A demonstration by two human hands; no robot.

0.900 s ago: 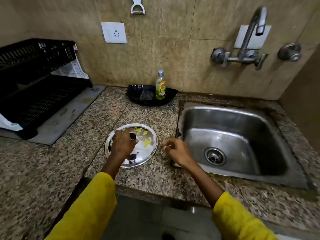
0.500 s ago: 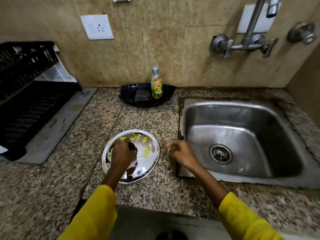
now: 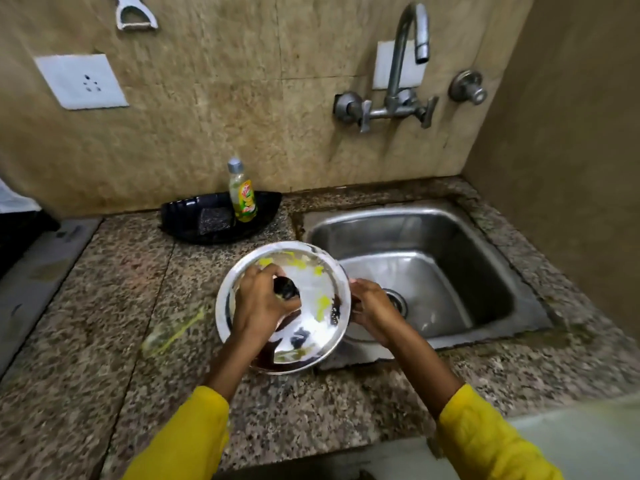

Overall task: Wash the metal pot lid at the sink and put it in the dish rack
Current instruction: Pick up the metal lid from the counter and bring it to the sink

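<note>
The round metal pot lid (image 3: 311, 327), smeared with yellow and dark residue, is lifted off the granite counter and hangs over the sink's left rim. My left hand (image 3: 259, 303) grips its black knob at the centre. My right hand (image 3: 372, 311) touches the lid's right edge, over the steel sink (image 3: 450, 237). The tap (image 3: 408, 46) stands on the wall above the sink, with no water running. Only a dark corner of the dish rack (image 3: 20, 230) shows at the far left edge.
A black tray (image 3: 187, 216) by the wall holds a scrub pad (image 3: 215, 220) and a dish soap bottle (image 3: 242, 194). A yellow smear (image 3: 173, 332) marks the counter left of the lid. A grey drain board (image 3: 38, 271) lies at left.
My left hand has lifted the lid from the counter and carried it right toward the sink. My right hand came to the lid's right edge. The view shifted right.
</note>
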